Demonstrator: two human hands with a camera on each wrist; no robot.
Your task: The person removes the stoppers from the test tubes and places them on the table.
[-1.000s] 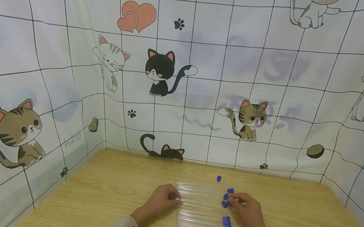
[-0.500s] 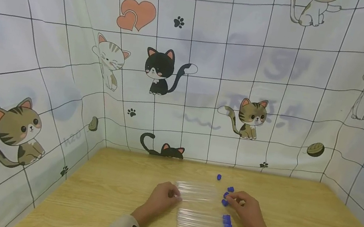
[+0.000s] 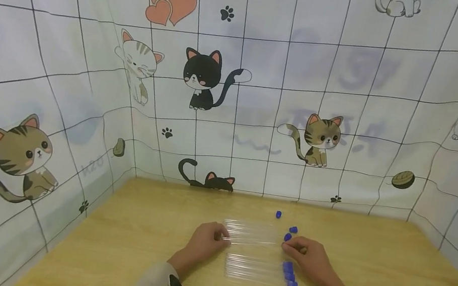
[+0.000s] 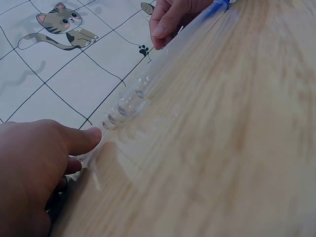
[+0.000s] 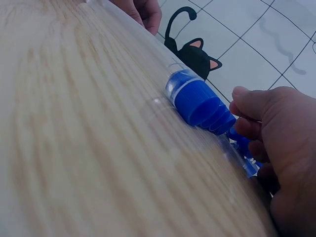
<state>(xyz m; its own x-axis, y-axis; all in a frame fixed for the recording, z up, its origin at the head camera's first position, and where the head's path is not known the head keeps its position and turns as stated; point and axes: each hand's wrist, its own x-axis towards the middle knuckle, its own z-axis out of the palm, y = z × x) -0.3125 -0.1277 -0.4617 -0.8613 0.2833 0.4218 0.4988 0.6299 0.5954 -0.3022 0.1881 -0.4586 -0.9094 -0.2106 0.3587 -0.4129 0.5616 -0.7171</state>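
Note:
My left hand [image 3: 208,240] pinches the left end of a clear test tube [image 3: 250,242], the nearest of the upper group of tubes. My right hand [image 3: 311,257] has thumb and fingertips together at that tube's right end, over a blue cap they mostly hide. Just beyond those fingertips lies a loose blue cap [image 3: 288,237], with another close behind it. In front lies a row of capped clear tubes [image 3: 254,270], blue caps [image 5: 200,103] to the right. The left wrist view shows the rounded tube ends [image 4: 118,114] near my left thumb.
One more blue cap [image 3: 278,214] lies farther back on the wooden table [image 3: 123,247]. A cat-printed cloth [image 3: 261,92] rises behind the table and along both sides. Dark cameras are strapped to both wrists.
The head view has tilted up slightly. My right fingertips have shifted left and nearer, covering the nearest loose cap. My left hand keeps hold of its tube, which now slants slightly upward toward the right.

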